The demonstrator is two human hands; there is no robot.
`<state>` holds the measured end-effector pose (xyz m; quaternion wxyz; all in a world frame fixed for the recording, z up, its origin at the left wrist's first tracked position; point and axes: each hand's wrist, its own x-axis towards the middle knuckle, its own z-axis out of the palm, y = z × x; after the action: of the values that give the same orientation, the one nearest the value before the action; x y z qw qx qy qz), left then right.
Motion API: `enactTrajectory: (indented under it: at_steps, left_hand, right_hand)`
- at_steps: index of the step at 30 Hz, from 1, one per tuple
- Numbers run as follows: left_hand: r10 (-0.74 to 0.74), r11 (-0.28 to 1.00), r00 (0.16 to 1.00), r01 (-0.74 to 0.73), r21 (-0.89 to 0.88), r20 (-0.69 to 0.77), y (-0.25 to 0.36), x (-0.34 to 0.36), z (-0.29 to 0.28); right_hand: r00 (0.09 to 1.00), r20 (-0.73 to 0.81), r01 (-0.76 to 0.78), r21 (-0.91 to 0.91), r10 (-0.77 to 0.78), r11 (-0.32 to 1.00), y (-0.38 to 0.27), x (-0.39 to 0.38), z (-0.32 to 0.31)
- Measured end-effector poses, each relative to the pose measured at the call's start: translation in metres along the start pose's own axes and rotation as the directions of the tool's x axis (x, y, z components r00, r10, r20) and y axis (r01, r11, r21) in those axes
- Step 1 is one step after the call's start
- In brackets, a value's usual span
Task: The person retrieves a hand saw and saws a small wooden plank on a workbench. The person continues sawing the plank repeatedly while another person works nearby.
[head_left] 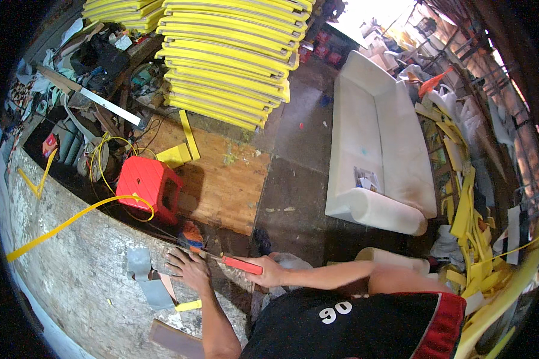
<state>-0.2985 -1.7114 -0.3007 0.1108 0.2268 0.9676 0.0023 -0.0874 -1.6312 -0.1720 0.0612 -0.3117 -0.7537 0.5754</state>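
Head view: right hand (270, 273), fingers grasping red-handled tool (242, 265); left hand (191, 272), fingers spread, empty, over counter (90, 257). Hazard: tool slipping leftward could injure them.

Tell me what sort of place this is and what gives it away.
Probably an upholstery or foam workshop: tall stack of long, curved yellow foam-like pieces, bare off-white sofa-shaped body, heap of loose yellow strips beyond it.
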Motion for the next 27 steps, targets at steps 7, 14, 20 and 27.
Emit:
enactTrajectory:
  at_steps: [7,14,20,27]
  left_hand:
    - [0.303,0.886,0.872,-0.407,-0.224,-0.385,-0.027,-0.014,-0.004]
    - [0.497,0.857,0.856,-0.511,-0.075,-0.143,-0.045,-0.018,-0.020]
    - [0.572,0.798,0.819,-0.570,-0.195,-0.053,-0.055,0.003,-0.008]
    - [0.578,0.816,0.802,-0.563,-0.133,0.150,-0.047,0.005,-0.023]
  right_hand:
    - [1.000,0.014,-0.022,-0.012,0.022,1.000,-0.019,0.000,0.008]
    - [0.996,0.034,-0.077,-0.030,0.078,0.997,-0.034,0.028,0.006]
    - [0.995,0.009,-0.097,0.161,0.097,0.982,-0.001,0.036,0.011]
    - [0.951,0.025,-0.309,0.044,0.308,0.950,-0.038,0.003,0.002]
